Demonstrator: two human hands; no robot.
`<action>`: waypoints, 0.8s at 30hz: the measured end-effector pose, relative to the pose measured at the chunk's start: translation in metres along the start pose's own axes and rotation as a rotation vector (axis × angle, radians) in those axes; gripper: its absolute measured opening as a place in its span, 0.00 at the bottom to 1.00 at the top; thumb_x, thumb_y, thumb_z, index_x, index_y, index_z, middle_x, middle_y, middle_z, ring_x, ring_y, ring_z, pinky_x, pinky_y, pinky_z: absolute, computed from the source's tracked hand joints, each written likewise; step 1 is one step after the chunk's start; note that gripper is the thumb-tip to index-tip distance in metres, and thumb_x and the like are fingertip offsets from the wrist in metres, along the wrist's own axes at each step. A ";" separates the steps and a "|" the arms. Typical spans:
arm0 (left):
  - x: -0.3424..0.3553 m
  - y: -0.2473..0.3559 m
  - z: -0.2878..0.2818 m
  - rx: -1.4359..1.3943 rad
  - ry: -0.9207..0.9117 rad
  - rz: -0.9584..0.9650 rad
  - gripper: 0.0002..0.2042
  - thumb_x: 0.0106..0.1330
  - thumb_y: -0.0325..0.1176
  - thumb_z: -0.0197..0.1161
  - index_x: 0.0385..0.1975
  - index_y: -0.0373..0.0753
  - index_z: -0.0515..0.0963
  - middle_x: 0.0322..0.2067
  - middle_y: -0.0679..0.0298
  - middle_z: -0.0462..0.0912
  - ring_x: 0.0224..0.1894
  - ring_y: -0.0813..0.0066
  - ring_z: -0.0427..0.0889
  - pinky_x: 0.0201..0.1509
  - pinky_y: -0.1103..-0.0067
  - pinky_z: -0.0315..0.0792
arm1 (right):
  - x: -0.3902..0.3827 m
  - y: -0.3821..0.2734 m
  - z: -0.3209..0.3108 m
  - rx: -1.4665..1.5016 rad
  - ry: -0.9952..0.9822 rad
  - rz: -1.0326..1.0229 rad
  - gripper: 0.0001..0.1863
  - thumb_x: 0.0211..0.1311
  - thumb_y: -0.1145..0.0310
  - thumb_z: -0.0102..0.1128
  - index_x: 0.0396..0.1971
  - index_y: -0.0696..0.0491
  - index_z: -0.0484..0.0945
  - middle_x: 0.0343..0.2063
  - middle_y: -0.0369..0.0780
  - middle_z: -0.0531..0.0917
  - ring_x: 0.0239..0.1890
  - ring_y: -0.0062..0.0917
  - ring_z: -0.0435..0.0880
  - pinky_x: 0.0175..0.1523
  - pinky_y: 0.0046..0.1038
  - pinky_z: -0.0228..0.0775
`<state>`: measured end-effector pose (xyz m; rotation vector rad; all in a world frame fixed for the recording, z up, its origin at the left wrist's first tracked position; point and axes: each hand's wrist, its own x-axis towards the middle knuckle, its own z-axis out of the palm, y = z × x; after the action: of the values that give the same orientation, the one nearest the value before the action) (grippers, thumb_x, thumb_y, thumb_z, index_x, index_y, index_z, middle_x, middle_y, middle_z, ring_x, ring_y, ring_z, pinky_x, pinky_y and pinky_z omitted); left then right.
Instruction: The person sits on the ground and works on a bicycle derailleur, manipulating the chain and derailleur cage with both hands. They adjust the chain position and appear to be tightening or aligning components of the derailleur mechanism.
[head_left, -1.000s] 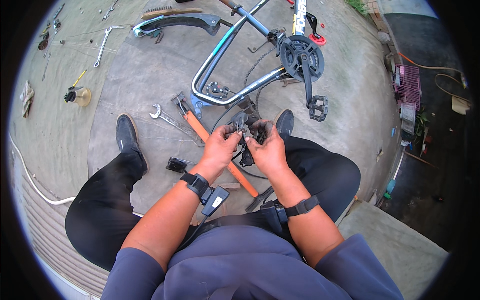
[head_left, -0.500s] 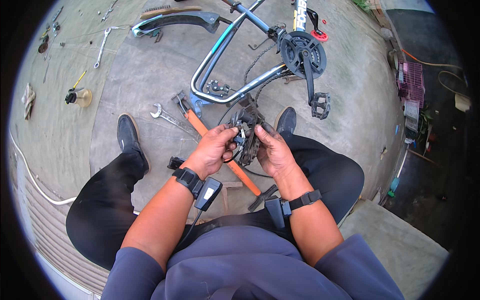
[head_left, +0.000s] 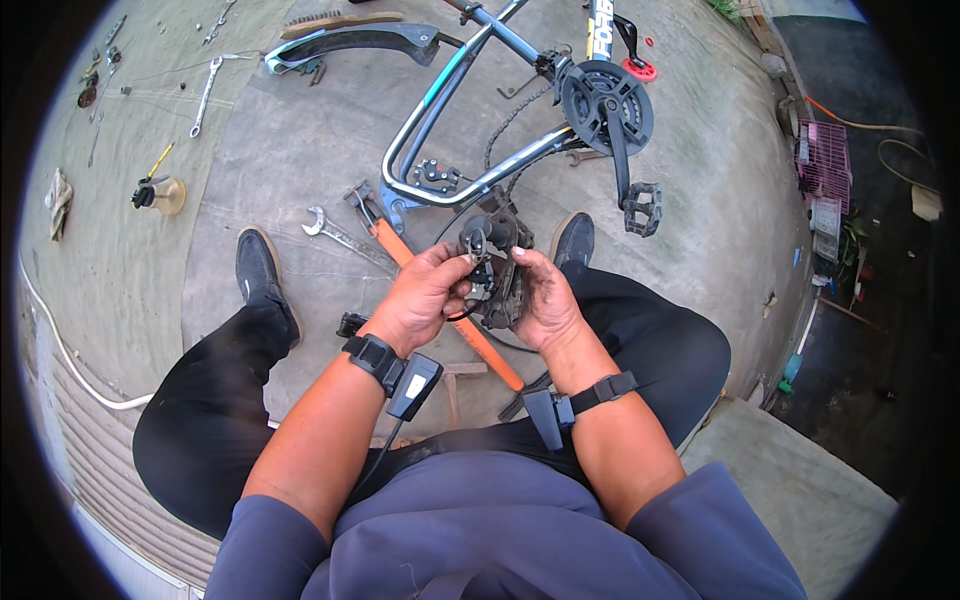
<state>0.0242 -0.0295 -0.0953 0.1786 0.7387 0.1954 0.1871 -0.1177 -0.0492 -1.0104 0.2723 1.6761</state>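
Between my hands is a dirty black rear derailleur, held above the ground with the bicycle chain leading up from it. My left hand pinches its body between thumb and fingertips, near a cable. My right hand is curled against its right side, with the thumb raised and some fingers hidden behind it. Just beyond lies a blue and silver bicycle frame. Its black crankset and pedal are at the upper right.
Under my left hand lies an orange-handled tool, with a large open-ended wrench beside it. Farther left are a combination wrench and a small pot. A mudguard and wooden wire brush lie beyond. My shoes flank the work.
The derailleur has turned in my hands, so a rounded dark part now faces up by my left fingers. My right thumb has lifted slightly and shifted off the part's upper edge.
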 end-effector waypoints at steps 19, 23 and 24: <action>-0.009 0.001 0.009 0.122 0.192 0.174 0.09 0.71 0.32 0.66 0.43 0.40 0.72 0.29 0.71 0.75 0.26 0.86 0.73 0.22 0.87 0.63 | 0.005 0.006 0.000 -0.061 -0.035 -0.119 0.26 0.67 0.62 0.67 0.62 0.52 0.72 0.49 0.41 0.85 0.47 0.33 0.88 0.51 0.38 0.82; -0.012 0.000 0.010 0.137 0.214 0.189 0.08 0.69 0.29 0.65 0.42 0.40 0.73 0.29 0.70 0.76 0.27 0.85 0.74 0.23 0.87 0.65 | 0.005 0.006 -0.001 -0.104 -0.049 -0.109 0.26 0.66 0.63 0.68 0.61 0.52 0.72 0.50 0.40 0.85 0.48 0.32 0.87 0.55 0.38 0.82; -0.012 0.000 0.009 0.133 0.212 0.192 0.07 0.69 0.28 0.65 0.42 0.40 0.73 0.29 0.70 0.76 0.27 0.85 0.74 0.23 0.87 0.65 | 0.006 0.007 0.000 -0.108 -0.036 -0.108 0.26 0.65 0.64 0.68 0.61 0.51 0.72 0.49 0.40 0.85 0.47 0.32 0.87 0.52 0.38 0.81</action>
<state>0.0217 -0.0329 -0.0805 0.3595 0.9468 0.3520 0.1809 -0.1162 -0.0555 -1.0552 0.1016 1.6227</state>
